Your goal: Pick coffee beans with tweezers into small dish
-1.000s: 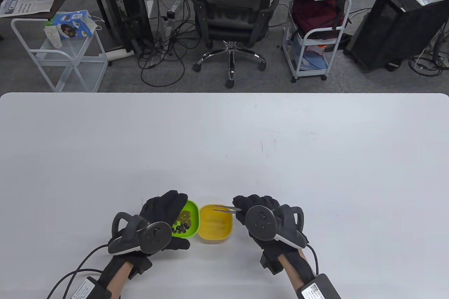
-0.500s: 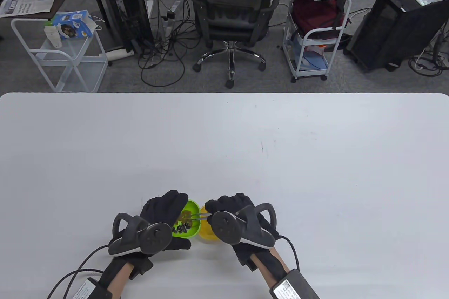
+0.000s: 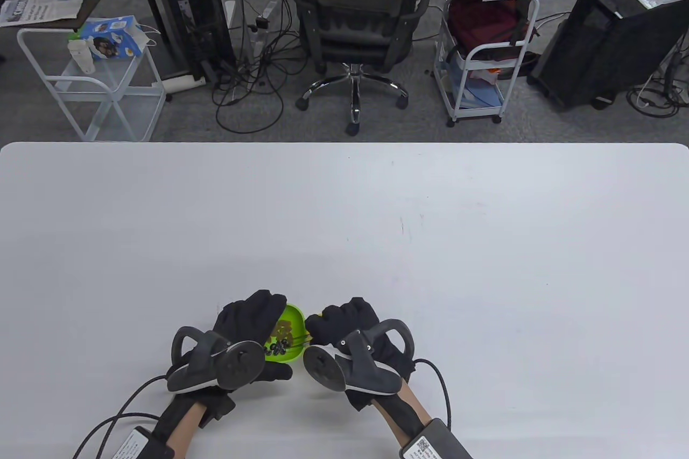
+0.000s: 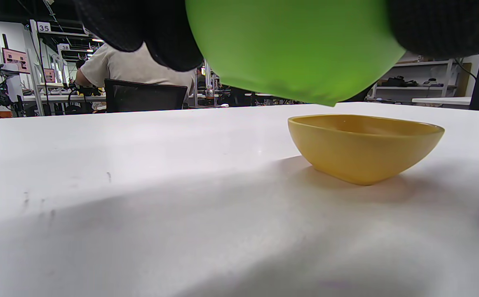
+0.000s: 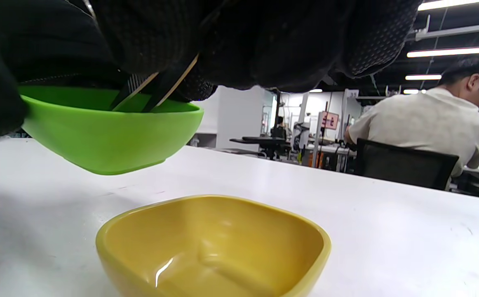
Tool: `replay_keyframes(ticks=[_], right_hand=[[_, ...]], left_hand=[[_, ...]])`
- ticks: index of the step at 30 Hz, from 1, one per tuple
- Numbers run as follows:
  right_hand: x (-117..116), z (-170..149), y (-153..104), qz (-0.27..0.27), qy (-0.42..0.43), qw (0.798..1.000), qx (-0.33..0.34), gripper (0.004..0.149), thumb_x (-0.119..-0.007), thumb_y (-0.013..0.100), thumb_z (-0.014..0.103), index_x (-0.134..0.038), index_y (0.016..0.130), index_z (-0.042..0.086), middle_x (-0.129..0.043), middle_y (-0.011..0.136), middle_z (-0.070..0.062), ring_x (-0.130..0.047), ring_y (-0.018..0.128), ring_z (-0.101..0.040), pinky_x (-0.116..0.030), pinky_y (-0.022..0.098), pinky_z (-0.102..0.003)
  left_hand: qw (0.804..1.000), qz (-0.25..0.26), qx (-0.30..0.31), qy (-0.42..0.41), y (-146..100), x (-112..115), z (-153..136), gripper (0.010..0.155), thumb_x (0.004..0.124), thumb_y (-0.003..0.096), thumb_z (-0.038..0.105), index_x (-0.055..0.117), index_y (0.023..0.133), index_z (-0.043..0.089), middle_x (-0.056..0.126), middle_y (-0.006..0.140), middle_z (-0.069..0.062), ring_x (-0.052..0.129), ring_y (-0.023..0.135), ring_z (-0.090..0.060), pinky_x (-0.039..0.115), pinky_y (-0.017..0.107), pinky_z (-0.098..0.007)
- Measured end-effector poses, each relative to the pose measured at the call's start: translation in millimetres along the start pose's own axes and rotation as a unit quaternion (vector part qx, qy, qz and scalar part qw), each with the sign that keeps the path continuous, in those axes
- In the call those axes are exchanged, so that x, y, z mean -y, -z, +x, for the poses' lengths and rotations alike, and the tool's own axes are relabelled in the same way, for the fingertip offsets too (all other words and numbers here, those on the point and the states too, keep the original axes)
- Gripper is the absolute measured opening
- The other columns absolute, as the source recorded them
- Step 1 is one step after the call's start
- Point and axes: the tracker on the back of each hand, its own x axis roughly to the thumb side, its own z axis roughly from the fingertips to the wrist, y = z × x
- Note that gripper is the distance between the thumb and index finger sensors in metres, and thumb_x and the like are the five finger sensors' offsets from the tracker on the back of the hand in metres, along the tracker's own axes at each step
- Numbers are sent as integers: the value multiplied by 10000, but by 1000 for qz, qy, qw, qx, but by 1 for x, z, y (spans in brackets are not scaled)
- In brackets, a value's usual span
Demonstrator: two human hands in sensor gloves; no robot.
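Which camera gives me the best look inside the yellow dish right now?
The right wrist view: the yellow dish sits open below the camera, with no beans on the visible inside. The left wrist view shows only its outer wall and rim. In the table view the right hand hides nearly all of it.

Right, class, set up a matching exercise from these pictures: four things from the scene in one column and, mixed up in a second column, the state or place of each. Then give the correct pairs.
Column one:
1. green dish
2. yellow dish
3. tweezers
4. coffee beans

Column two:
A. empty, standing on the table
B. held by the right hand, tips dipping into the green dish
C. lifted off the table by the left hand
D. lying inside the green dish

Pairs: 1-C, 2-A, 3-B, 4-D
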Motion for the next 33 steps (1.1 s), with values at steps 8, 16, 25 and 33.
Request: replay_keyframes(ticks=[8,16,25,33], right_hand=[[-3,5,2,7,-12,1000,1,437,-753,454,394,-826,858,244,-907,666,9,-936,499,-218,-702,705,-583],[-8,10,3,28,-40,999,4,429,-745,465,387,-826,857,232,-901,662,5,-929,489,-220,-704,699,-585],[-9,14,4,49,-58,997,5,424,-718,476,363,-801,860,203,-874,671,-3,-907,489,-218,-696,699,-594],[-8,13,5,55,-54,997,4,423,-714,477,360,-804,858,200,-871,674,-4,-904,489,-218,-695,699,-595]], left_hand=[[1000,-6,1,9,1,2,2,1118,740,338,720,464,1198,63,579,1233,-267,820,977,-465,675,751,-670],[1000,-10,9,22,5,3,8,1119,748,332,716,462,1198,68,582,1234,-261,820,980,-463,675,755,-669],[1000,-6,11,21,4,2,10,1118,746,332,718,465,1197,67,585,1232,-264,820,980,-463,676,753,-670],[1000,-7,10,21,4,2,10,1113,743,335,718,467,1197,70,581,1233,-264,818,979,-467,675,754,-670]])
